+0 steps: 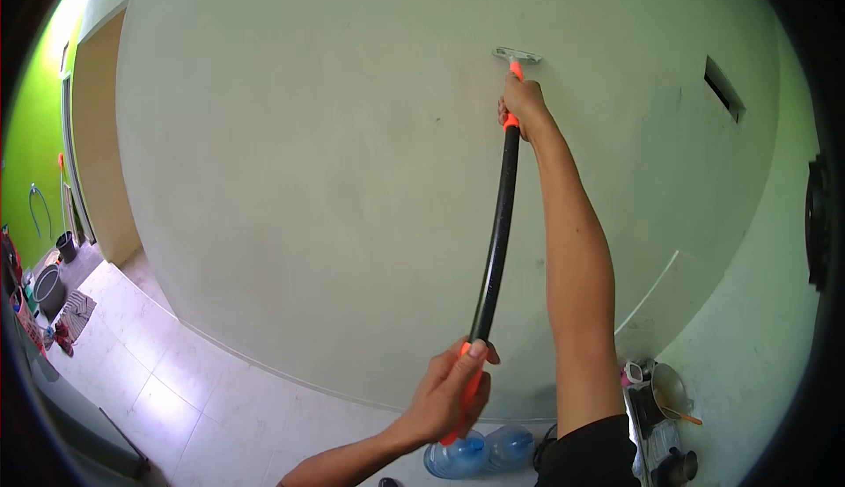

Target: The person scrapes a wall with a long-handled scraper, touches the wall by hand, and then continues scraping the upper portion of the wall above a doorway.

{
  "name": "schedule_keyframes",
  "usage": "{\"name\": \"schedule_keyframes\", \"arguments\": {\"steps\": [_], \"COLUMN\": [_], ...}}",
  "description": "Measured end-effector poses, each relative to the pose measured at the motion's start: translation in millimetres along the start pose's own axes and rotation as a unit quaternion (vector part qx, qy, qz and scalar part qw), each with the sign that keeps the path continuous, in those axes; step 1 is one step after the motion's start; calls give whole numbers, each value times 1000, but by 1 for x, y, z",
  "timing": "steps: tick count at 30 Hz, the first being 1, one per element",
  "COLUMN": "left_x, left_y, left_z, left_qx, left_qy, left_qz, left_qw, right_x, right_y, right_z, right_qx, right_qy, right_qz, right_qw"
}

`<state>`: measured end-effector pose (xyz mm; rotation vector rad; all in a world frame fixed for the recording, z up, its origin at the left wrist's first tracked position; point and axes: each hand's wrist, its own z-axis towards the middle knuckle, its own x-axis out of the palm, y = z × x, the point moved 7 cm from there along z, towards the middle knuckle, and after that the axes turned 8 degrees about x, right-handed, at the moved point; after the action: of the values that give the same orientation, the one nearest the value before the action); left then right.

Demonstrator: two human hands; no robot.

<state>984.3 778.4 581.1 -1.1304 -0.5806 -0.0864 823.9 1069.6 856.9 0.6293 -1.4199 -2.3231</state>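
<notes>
A long-handled scraper (498, 232) with a black pole and orange grips stretches up along the grey-green wall (334, 153). Its flat silvery head (518, 55) is at the wall surface; whether the edge touches cannot be made out. High up, my right hand (525, 104) is closed around the orange part just below the head, the arm reaching far out. Lower down, my left hand (447, 392) wraps the orange grip at the bottom end, thumb lying along it.
Large blue water bottles (466, 456) stand below my left hand. At lower right are a wok (669, 390) and other cookware. A rectangular slot (724, 91) opens in the wall at right. On the left are a doorway (99, 135) and a grey basin (49, 288).
</notes>
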Motion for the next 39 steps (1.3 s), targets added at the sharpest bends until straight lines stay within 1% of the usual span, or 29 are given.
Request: {"name": "schedule_keyframes", "arguments": {"steps": [2,5,8,12,15,16,19,21,22,25,28,31,32,34,35,36,37,39], "left_x": [-14,-33,-43,-43,-33,-28,-28,-22,-14,-7,-19,-5,0,6,3,-2,-4,12], "left_y": [13,32,45,26,17,16,17,6,-1,-8,2,-11,-15,-21,-18,-12,-12,-14], "left_z": [6,14,14,32,37,28,34,49,54,43,40,51,50,46,46,46,46,45], "left_qx": [20,46,50,58,49,43,48,62,61,48,42,48,43,33,31,31,27,28], "left_qy": [-8,-15,-12,-1,5,9,18,20,31,19,28,27,25,19,22,27,31,37], "left_qz": [14,44,61,60,47,50,51,65,38,38,33,30,22,4,14,26,39,17], "left_qw": [1000,998,997,996,998,998,997,996,997,998,998,998,999,999,999,999,998,999], "right_x": [2,7,7,6,4,4,4,-1,-4,-6,0,-6,-8,-7,-7,-7,-8,-10], "right_y": [-2,-13,-25,5,20,17,15,33,46,48,30,53,61,53,57,53,57,55], "right_z": [-6,-10,-17,5,6,1,-2,17,21,19,13,32,36,34,26,17,20,26], "right_qx": [-7,-40,-39,-60,-40,-37,-26,-37,-44,-41,-10,-34,-30,-32,-40,-28,-31,-24], "right_qy": [-7,-44,-44,-62,-16,-29,-30,-19,-14,-17,-35,-20,-15,-10,-10,-23,-21,-16], "right_qz": [25,-37,-4,-37,-10,-42,-30,-47,-55,-116,-49,-73,-62,-66,-67,-65,-63,-68], "right_qw": [1000,998,998,996,999,998,999,998,997,992,998,997,997,997,997,997,997,997]}}
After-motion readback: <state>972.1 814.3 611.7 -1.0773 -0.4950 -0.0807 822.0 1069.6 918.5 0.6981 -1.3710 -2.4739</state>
